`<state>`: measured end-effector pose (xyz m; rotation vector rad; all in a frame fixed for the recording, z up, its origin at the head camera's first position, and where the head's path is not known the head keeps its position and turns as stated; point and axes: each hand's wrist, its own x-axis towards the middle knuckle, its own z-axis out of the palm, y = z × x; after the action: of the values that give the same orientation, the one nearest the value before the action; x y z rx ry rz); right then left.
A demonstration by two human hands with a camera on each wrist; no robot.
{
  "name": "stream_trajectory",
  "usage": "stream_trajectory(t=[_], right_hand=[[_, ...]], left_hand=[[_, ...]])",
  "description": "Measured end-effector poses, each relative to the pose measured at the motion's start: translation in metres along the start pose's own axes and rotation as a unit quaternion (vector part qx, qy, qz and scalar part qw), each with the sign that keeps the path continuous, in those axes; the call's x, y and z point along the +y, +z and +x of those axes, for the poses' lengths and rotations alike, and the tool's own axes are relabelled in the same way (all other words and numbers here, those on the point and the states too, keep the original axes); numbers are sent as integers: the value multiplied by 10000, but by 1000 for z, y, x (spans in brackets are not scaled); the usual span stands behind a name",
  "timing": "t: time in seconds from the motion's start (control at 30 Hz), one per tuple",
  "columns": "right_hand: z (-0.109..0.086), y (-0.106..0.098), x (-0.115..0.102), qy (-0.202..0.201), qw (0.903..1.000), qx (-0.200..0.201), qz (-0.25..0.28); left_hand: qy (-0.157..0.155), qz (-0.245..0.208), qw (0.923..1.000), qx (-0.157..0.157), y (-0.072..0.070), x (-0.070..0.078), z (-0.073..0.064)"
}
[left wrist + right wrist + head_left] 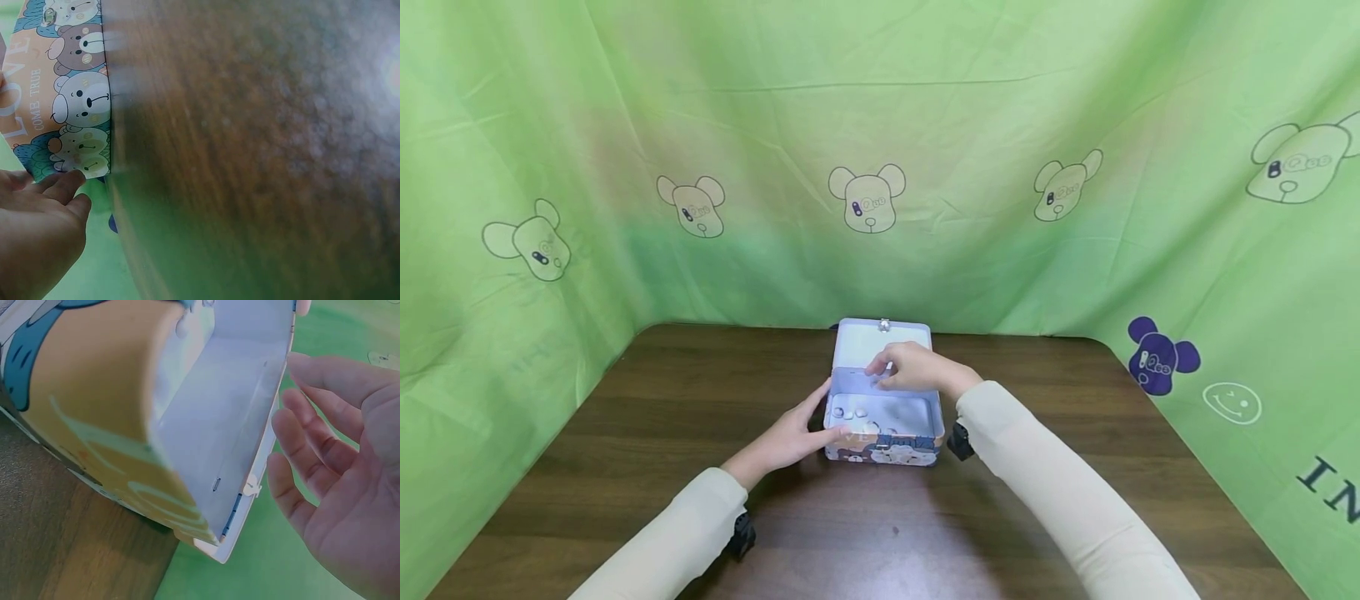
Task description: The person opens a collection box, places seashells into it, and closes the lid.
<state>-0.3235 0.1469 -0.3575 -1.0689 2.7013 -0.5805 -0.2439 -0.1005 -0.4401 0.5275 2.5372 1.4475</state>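
Observation:
A small tin box (pixel 917 454) with cartoon bears on its outside and a pale interior stands on the table, its hinged lid (pixel 856 340) raised at the back. Several small whitish pieces (pixel 849 414) lie inside toward the left; their kind is too small to tell. My left hand (pixel 786 437) holds the box's left front corner, thumb at the front and fingers along the side. Above the box, before the raised lid, hovers my right hand (pixel 913 367), its fingers loosely bent. Nothing shows between those fingers in the right wrist view.
The dark wooden table (pixel 700 392) extends around the box on both sides. Behind and beside it hangs a green curtain (pixel 775 267) printed with bear heads. A metal clasp (pixel 883 325) sits on the lid's upper edge.

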Motion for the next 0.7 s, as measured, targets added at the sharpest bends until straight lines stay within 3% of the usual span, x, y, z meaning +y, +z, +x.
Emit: stream_trajectory(t=[0.43, 0.7], right_hand=[[-15, -7, 0, -24, 9997, -16, 259], [-29, -8, 13, -118, 9997, 178, 112]], left_hand=[[-48, 48, 10000, 0, 0, 0, 0], [-40, 81, 9999, 49, 0, 0, 0]])
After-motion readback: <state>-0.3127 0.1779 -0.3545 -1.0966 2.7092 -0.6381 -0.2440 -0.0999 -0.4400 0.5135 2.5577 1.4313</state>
